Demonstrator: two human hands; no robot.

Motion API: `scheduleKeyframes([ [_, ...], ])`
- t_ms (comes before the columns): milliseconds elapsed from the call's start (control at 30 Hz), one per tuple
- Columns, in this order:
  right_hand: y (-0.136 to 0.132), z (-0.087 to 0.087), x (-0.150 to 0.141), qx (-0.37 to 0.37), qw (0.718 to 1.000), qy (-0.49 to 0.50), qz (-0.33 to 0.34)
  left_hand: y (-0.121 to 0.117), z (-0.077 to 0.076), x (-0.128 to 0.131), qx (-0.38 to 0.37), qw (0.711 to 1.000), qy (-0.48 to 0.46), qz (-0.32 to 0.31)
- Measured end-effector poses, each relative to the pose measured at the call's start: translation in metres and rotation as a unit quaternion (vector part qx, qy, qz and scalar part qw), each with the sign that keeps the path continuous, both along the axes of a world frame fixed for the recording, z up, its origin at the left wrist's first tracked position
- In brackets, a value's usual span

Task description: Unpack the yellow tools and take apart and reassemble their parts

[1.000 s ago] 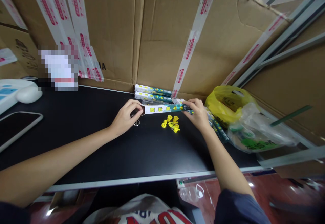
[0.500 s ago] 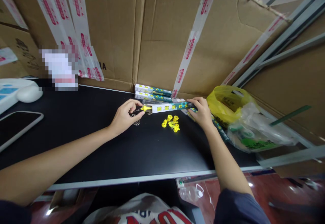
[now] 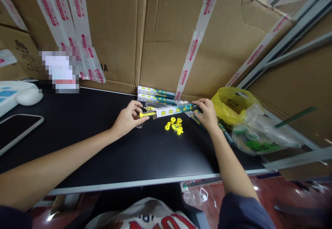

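Far left: white device (image 3: 18, 97), blue panel and rounded projection, on the black bench (image 3: 109, 163). In front of it, dark-faced slab with pale rim (image 3: 19, 134), lying flat and cut by the left edge of the frame.

Upper left: pale sheet (image 3: 62, 70), pixelated, content unreadable.

Centre left: left hand (image 3: 126, 119), thumb and fingers closed in a pinch on the yellow end of a slim tube. Metal rings (image 3: 139, 125) on the bench just below these fingers.

Centre: slim tube (image 3: 149, 113), yellow, protruding from the open left end of a box; yellow end points left and slightly down, long axis close to horizontal, in line with the box. Box (image 3: 177, 110), long, white at left and dark teal at right, printed in yellow; long axis nearly level, right end a little higher. Behind it, two similar boxes (image 3: 157, 99), side by side, sloping gently down to the right. Below it, cluster of small yellow pieces (image 3: 173, 125).

Centre right: right hand (image 3: 208, 115), fingers gripping the teal end of the box. Partly covered by this hand, further boxes (image 3: 226, 134), long axes running down to the right.

Right: yellow bag (image 3: 224, 101); against it, clear bag (image 3: 267, 130) with green print.
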State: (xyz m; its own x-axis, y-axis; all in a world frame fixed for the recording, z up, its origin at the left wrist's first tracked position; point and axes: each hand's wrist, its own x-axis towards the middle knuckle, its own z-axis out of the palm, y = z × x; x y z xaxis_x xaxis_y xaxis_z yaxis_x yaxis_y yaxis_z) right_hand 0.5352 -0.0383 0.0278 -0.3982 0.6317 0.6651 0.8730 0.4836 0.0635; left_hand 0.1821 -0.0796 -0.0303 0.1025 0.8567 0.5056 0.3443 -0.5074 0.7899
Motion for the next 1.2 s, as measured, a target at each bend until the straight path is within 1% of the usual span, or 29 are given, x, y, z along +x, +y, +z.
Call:
scheduleKeyframes([
  [100, -0.002, 0.0, -0.004, -0.009, 1.0, -0.004, 0.009, 0.001, -0.002, -0.001, 0.001, 0.998, 0.054, -0.012],
  [167, -0.002, 0.001, -0.003, -0.011, 1.0, -0.002, 0.008, 0.001, -0.001, -0.001, 0.015, 0.997, 0.075, -0.018],
  [300, 0.003, 0.002, 0.008, 0.001, 1.0, 0.009, -0.019, 0.0, 0.003, -0.001, 0.054, 0.996, 0.068, 0.009],
  [400, 0.008, 0.003, 0.021, 0.015, 0.998, 0.024, -0.055, 0.001, 0.006, -0.002, 0.051, 0.998, 0.017, 0.039],
  [467, 0.011, 0.003, 0.031, 0.022, 0.995, 0.035, -0.087, 0.004, 0.005, -0.004, 0.024, 0.997, -0.049, 0.054],
  [567, 0.013, 0.004, 0.044, 0.025, 0.987, 0.049, -0.148, 0.011, 0.002, -0.006, -0.012, 0.985, -0.162, 0.062],
  [633, 0.012, 0.004, 0.05, 0.002, 0.98, 0.056, -0.191, 0.015, -0.001, -0.006, -0.029, 0.975, -0.213, 0.057],
  [700, 0.01, 0.005, 0.056, -0.049, 0.971, 0.06, -0.227, 0.017, -0.002, -0.005, -0.052, 0.968, -0.242, 0.048],
  [833, 0.007, 0.004, 0.069, -0.169, 0.952, 0.038, -0.252, 0.016, -0.003, -0.002, -0.08, 0.962, -0.258, 0.034],
  [933, 0.007, 0.002, 0.077, -0.235, 0.933, 0.006, -0.273, 0.014, -0.002, -0.001, -0.091, 0.961, -0.26, 0.027],
  [1033, 0.008, 0.0, 0.08, -0.265, 0.917, -0.018, -0.297, 0.012, -0.002, 0.0, -0.101, 0.959, -0.263, 0.016],
  [1200, 0.007, -0.002, 0.079, -0.284, 0.896, -0.035, -0.339, 0.01, -0.003, 0.002, -0.112, 0.958, -0.264, 0.003],
])
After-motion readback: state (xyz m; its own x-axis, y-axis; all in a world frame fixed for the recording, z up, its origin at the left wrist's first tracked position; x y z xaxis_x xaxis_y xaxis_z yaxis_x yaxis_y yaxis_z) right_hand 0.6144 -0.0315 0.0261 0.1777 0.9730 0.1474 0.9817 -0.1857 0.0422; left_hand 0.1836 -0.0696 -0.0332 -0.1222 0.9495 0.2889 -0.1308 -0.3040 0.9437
